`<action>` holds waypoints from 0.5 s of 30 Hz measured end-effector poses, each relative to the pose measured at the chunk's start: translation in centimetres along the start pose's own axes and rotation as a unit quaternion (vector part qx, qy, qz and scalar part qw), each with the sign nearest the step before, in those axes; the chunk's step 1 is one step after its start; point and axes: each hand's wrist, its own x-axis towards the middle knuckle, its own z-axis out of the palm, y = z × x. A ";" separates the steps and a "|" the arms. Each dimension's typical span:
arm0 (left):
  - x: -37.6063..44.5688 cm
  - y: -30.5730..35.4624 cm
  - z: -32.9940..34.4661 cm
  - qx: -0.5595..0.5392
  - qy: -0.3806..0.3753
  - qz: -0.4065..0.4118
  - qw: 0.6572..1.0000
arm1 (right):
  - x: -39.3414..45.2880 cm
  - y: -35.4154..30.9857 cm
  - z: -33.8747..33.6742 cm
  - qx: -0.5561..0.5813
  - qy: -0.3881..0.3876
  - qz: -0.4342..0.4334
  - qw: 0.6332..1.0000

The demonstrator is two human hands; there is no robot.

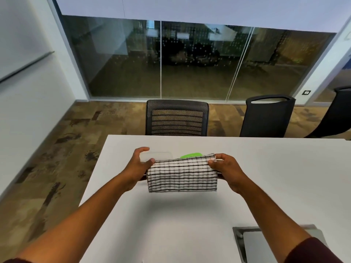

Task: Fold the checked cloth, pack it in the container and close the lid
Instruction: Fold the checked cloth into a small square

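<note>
Left hand (139,164) and right hand (227,168) pinch folded checked cloth (182,176) ends, arms outstretched.

- The checked cloth (182,176), folded into a band, is held above the white tabletop (275,168).
- The left hand (139,166) grips its left end, thumb on the top edge.
- The right hand (226,169) pinches the right top corner.
- Behind the cloth lie a clear container (157,156) and a green lid (190,155), both partly hidden.
- 2 dark chairs (176,118) stand beyond the far edge.
</note>
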 end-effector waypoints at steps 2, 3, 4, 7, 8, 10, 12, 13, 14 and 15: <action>-0.1 0.1 0.0 0.014 0.000 0.054 0.998 | 0.0 0.1 0.3 0.020 0.023 -0.006 1.000; -0.2 0.2 -0.2 0.020 -0.007 0.073 0.997 | -0.1 0.1 0.3 0.025 0.026 -0.013 0.999; -0.3 0.2 -0.3 0.026 -0.016 0.090 0.996 | -0.2 0.1 0.2 0.022 0.023 -0.024 0.999; -0.7 0.4 -0.3 0.082 -0.007 0.136 0.987 | -0.4 -0.1 -0.2 0.009 -0.009 -0.084 0.996; -0.8 0.5 -0.1 0.103 0.009 0.150 0.983 | -0.3 -0.1 -0.3 0.000 -0.016 -0.101 0.995; -0.9 0.6 0.2 0.141 0.029 0.171 0.975 | -0.3 -0.2 -0.4 -0.022 -0.026 -0.114 0.993; -0.8 0.4 0.5 0.188 0.037 0.191 0.963 | -0.4 -0.2 -0.5 -0.054 -0.028 -0.119 0.991; -0.8 0.4 0.6 0.217 0.045 0.205 0.953 | -0.4 -0.2 -0.5 -0.085 -0.015 -0.127 0.988; -0.9 0.3 0.8 0.242 0.055 0.221 0.943 | -0.4 -0.1 -0.5 -0.128 0.011 -0.141 0.982; -0.9 0.3 0.9 0.261 0.066 0.240 0.933 | -0.3 0.0 -0.4 -0.174 0.044 -0.163 0.970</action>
